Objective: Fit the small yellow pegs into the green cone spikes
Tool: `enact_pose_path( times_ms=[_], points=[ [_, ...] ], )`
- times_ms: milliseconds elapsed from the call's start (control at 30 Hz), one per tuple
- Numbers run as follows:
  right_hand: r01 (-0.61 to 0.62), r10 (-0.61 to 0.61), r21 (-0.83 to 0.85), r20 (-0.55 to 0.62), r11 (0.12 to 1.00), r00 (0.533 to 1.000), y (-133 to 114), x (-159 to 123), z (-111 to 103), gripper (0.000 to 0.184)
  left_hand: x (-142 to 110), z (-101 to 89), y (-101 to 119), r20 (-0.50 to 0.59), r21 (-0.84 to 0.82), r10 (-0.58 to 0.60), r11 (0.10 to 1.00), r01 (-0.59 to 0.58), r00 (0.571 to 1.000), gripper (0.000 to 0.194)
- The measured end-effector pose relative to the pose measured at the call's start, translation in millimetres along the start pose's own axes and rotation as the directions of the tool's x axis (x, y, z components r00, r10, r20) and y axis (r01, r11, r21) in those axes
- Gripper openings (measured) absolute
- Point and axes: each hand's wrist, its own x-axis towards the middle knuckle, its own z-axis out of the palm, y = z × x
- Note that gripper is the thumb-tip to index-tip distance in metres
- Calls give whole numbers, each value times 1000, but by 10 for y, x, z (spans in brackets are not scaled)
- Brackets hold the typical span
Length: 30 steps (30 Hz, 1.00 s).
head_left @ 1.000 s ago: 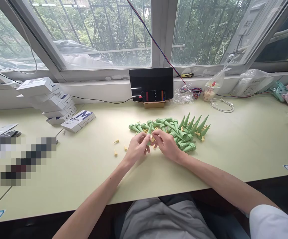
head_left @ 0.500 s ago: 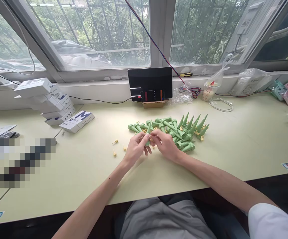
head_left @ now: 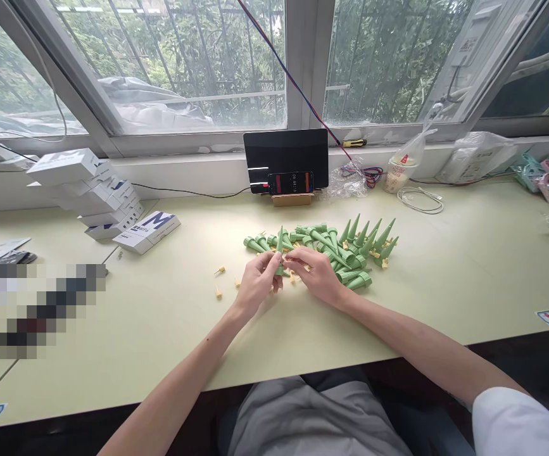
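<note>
My left hand (head_left: pixel 258 280) is closed around a green plastic watering spike (head_left: pixel 280 242), held upright with its tip pointing up. Close against that spike's side, my right hand (head_left: pixel 316 273) has its thumb and fingertips pinched together; whatever they hold is too small to make out. Behind and to the right of my hands lies a heap of green spikes (head_left: pixel 335 244), with several standing on end at its right side. Small yellow valve pieces (head_left: pixel 218 292) lie loose left of my left hand, and more show among the spikes.
A phone (head_left: pixel 290 183) showing a timer leans on a black tablet (head_left: pixel 286 152) at the back. White boxes (head_left: pixel 106 193) are stacked at left, one box (head_left: pixel 147 232) lying apart. A bagged cup (head_left: pixel 401 172) and a coiled white cable (head_left: pixel 420 199) are back right.
The spike in my left hand has shifted slightly left and stands more upright. My right fingertips have followed and stay close to its side. The view has moved a little.
</note>
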Motion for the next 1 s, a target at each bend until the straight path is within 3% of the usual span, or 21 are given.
enact_pose_path(
  times_ms=[500,1000],
  points=[
    [15,-15,-13,6,1000,1000,55,-33,-3,21,5,-11,-2,11,26,-67,997,67,998,34],
    [-10,11,-28,31,1000,999,55,-36,18,14,-8,6,13,8,46,-37,998,37,999,35]
  ],
)
